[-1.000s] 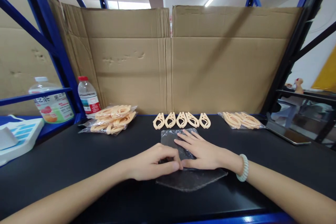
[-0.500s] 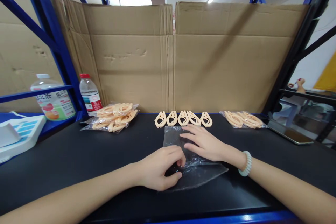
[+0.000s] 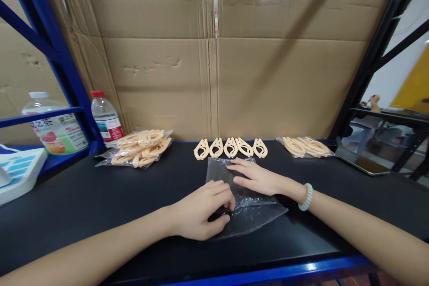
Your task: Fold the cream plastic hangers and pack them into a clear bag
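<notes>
A clear plastic bag [image 3: 254, 216] lies flat on the black table in front of me. My right hand [image 3: 256, 176] rests on its upper part, palm down with fingers stretched out. At the bag's left side is my left hand [image 3: 204, 210], its fingers loosely curled down to the film and its thumb apart from them; I see nothing gripped in it. Just beyond the bag, several cream teardrop-shaped plastic clips [image 3: 231, 148] lie in a row.
Bagged cream pieces [image 3: 142, 147] are piled at the left, and more bagged pieces [image 3: 304, 146] lie at the right beside a phone-like slab [image 3: 362, 162]. A red-capped bottle [image 3: 106, 118] stands back left. A cardboard wall [image 3: 161, 76] closes off the back. Another person's hand [image 3: 374, 99] shows far right.
The whole view has shifted a little, so things appear slightly further left and up. My right fingers look a bit closer together. Both hands stay on the bag.
</notes>
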A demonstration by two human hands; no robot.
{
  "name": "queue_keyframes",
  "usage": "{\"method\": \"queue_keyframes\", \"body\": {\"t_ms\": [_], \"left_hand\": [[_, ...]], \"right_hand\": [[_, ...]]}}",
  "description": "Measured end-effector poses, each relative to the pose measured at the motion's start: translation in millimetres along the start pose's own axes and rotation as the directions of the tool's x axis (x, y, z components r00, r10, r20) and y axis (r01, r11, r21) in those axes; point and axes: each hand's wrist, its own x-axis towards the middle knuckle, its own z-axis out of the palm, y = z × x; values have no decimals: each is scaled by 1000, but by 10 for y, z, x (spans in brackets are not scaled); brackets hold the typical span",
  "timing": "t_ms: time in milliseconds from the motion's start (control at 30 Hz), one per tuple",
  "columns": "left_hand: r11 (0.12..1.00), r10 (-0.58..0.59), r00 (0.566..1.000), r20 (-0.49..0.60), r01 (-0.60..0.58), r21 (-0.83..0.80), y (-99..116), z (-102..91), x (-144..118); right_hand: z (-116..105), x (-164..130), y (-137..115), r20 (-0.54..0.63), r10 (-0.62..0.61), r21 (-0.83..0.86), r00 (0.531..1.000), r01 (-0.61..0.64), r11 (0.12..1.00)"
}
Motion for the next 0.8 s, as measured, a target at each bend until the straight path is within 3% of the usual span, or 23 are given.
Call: {"method": "queue_keyframes", "body": {"t_ms": [67, 133, 200, 300, 433, 567, 800], "left_hand": [[1000, 2, 1000, -2, -2, -1, -3, 0, -3], [1000, 8, 1000, -6, -8, -3, -8, 2, -7], [1000, 13, 1000, -10, -13, -5, -11, 5, -11], [1000, 13, 1000, -24, -14, -16, -10, 8, -13], [999, 27, 999, -37, -27, -19, -5, 10, -8], [999, 48, 998, -51, -49, -12, -6, 10, -9], [989, 142, 987, -69, -138, 57, -7, 0, -28]], "right_hand": [[-32, 57, 73, -197, -2, 41, 980, 10, 999], [-102, 89, 245, -375, 19, 17, 927, -14, 1000], [-196, 66, 513, -439, 32, -107, 898, -88, 990], [-319, -54, 974, -276, 74, -366, 958, -176, 914], [-385, -147, 1351, -111, 266, -486, 957, -286, 826], [-415, -51, 1394, -45, 289, -495, 956, -273, 825], [-535, -58, 1182, 11, 387, -462, 922, -339, 820]]}}
